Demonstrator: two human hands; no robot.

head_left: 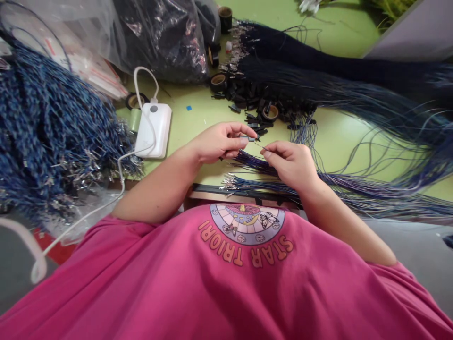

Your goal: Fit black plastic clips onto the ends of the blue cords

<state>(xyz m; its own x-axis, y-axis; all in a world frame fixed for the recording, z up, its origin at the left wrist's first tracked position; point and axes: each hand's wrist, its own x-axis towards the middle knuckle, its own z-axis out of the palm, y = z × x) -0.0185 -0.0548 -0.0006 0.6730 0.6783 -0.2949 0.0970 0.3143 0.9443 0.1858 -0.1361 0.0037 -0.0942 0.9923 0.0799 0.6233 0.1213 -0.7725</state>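
Observation:
My left hand (pixel 226 140) pinches a small dark connector housing (pixel 250 139) between thumb and fingers. Opposite it, my right hand (pixel 292 160) is closed on a thin wire (pixel 262 148) whose end points toward the housing; whether the two touch I cannot tell. Just beyond both hands lies a heap of black connector housings (pixel 251 97). Below the hands, a bundle of blue and dark wires (pixel 258 163) runs off to the right. Another wire bundle with silvery terminals (pixel 231 182) lies along the table's front edge.
A white power bank (pixel 155 130) with a white cable stands left of my hands. Twisted blue wires (pixel 53 123) pile up at far left. Rolls of black tape (pixel 218 82) and a plastic bag (pixel 163 38) sit behind. Long dark wires (pixel 318 71) stretch across the back right.

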